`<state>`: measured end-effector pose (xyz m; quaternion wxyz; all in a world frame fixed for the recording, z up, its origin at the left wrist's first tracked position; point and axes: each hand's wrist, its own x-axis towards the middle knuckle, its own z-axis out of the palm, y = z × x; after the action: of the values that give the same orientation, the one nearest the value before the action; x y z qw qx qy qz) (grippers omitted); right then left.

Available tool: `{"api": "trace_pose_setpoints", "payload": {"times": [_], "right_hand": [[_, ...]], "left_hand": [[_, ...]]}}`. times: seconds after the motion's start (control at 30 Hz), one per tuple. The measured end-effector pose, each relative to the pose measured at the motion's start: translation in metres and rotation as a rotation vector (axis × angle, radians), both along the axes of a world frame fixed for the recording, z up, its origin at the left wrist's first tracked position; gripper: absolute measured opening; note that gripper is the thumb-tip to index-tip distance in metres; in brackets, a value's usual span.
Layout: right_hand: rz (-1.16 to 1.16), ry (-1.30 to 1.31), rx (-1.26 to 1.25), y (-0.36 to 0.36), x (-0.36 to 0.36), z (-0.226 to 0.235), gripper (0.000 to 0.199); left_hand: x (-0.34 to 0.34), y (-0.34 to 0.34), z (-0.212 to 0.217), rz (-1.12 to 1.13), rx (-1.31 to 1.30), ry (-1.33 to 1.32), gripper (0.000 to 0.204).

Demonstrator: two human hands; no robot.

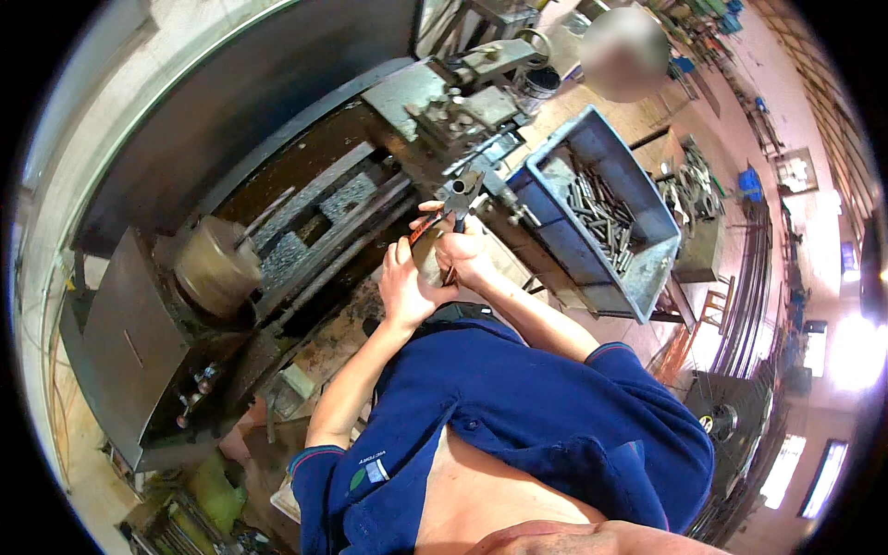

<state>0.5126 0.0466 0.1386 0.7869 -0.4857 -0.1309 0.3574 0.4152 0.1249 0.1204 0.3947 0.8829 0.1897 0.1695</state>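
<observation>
My right hand [467, 254] grips the red-and-black handles of a pair of pliers [455, 202], whose dark jaws point up toward the lathe's tool post [453, 116]. My left hand [404, 282] is pressed against the right one and seems to hold a small piece at the pliers' handles; what it is stays hidden between the fingers. Both hands hover over the lathe bed [338, 217], in front of my blue polo shirt.
The lathe's chuck [217, 268] and grey headstock [129, 351] lie to the left. A blue-grey bin [647, 277] with several metal rods stands to the right. Metal rings are piled beyond it. Another person is at the top. A workshop aisle runs along the right.
</observation>
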Motion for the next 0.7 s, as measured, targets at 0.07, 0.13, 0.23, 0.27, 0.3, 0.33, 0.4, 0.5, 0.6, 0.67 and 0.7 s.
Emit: {"api": "trace_pose_setpoints", "payload": {"times": [0.07, 0.13, 0.23, 0.27, 0.3, 0.33, 0.4, 0.5, 0.6, 0.67, 0.7], "right_hand": [[-0.029, 0.06, -0.014, -0.02, 0.004, 0.007, 0.048], [-0.071, 0.06, -0.078, -0.04, 0.01, 0.011, 0.045], [-0.195, 0.018, -0.1, -0.07, 0.014, -0.006, 0.04], [-0.217, 0.029, -0.1, -0.08, 0.014, -0.012, 0.039], [-0.237, 0.039, -0.1, -0.089, 0.017, -0.016, 0.039], [-0.234, 0.056, -0.079, -0.102, 0.023, -0.017, 0.038], [-0.245, 0.101, -0.079, -0.122, 0.032, -0.011, 0.035], [-0.249, 0.002, -0.275, -0.166, 0.058, 0.004, 0.03], [-0.239, 0.467, 0.313, -0.208, 0.091, 0.015, 0.047], [-0.343, 0.626, 0.444, -0.246, 0.137, -0.015, 0.054], [-0.31, 0.582, 0.429, -0.252, 0.144, -0.019, 0.058]], "left_hand": [[0.003, -0.015, 0.001, 0.008, 0.006, 0.022, 0.084], [0.008, -0.028, 0.016, 0.005, -0.02, 0.04, 0.087], [0.018, -0.042, 0.018, -0.131, 0.019, 0.097, 0.091], [0.019, -0.049, 0.022, -0.17, 0.014, 0.086, 0.093], [0.024, -0.057, 0.025, -0.195, 0.014, 0.088, 0.093], [0.03, -0.065, 0.028, -0.217, 0.014, 0.091, 0.093], [0.032, -0.08, 0.035, -0.241, -0.003, 0.056, 0.09], [0.033, -0.09, 0.027, -0.254, -0.256, -0.003, 0.054], [0.01, -0.087, 0.016, -0.049, -0.248, 0.004, 0.038], [-0.02, -0.079, 0.007, 0.116, -0.323, 0.078, 0.035], [-0.038, -0.075, -0.004, 0.199, -0.35, 0.074, 0.034]]}}
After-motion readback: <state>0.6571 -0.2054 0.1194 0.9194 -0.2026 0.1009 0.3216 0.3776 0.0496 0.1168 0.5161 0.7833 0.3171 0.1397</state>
